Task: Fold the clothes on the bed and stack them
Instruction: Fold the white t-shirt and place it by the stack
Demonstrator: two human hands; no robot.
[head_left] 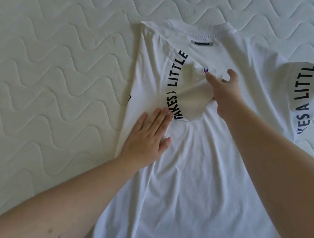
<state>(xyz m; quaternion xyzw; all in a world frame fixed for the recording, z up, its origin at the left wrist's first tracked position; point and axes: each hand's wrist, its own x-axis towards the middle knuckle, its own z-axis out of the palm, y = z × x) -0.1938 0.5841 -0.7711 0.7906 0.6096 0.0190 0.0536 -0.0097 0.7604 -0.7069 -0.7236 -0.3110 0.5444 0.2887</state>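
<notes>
— Where are the fingers?

— The right hand (225, 90) pinches the end of the folded-in sleeve (190, 91) between thumb and curled fingers, beside a small red-and-blue logo (205, 70). The left hand (147, 138) lies flat, fingers straight and together, pressing the folded left side of the t-shirt (204, 179) just below that sleeve.

— And the shirt itself?

— White, with black lettering reading "TAKES A LITTLE" along each sleeve; the other sleeve (304, 98) lies spread out to the right. A dark label (202, 43) sits under the collar (196, 31) — probably the back is facing up, though I can't be sure.

— Which way does it point?

— Collar away from the person, hem toward them, long axis running near to far on the quilted white bed (49, 47).
</notes>
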